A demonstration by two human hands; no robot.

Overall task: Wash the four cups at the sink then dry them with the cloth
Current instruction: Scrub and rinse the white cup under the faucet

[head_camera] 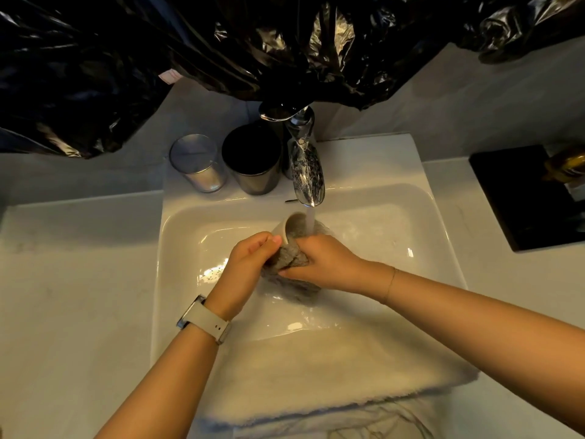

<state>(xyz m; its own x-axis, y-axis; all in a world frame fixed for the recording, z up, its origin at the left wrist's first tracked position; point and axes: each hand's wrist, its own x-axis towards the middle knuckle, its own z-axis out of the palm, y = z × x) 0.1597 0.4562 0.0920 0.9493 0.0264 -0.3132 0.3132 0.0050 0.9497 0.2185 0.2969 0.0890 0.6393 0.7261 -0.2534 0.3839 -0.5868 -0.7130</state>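
A small pale cup is held tilted under the running stream from the chrome tap, above the back half of the white sink. It is gripped by the left hand, whose fingers are curled round its side. A wet grey cloth is pressed against the cup's mouth and pinched by the right hand, fingers bent over it. The washing stage is judged to be under way on this cup.

Two more cups stand on the sink's back rim, left of the tap: a silvery metal cup nearer the left corner and a dark-lined metal cup just beside it. Whether these are washed cannot be told, and a fourth cup is not seen. A folded white towel lies over the sink's front edge; drying appears not yet begun. Black plastic sheeting hangs above the back wall, and a black tray sits on the counter by the right edge.
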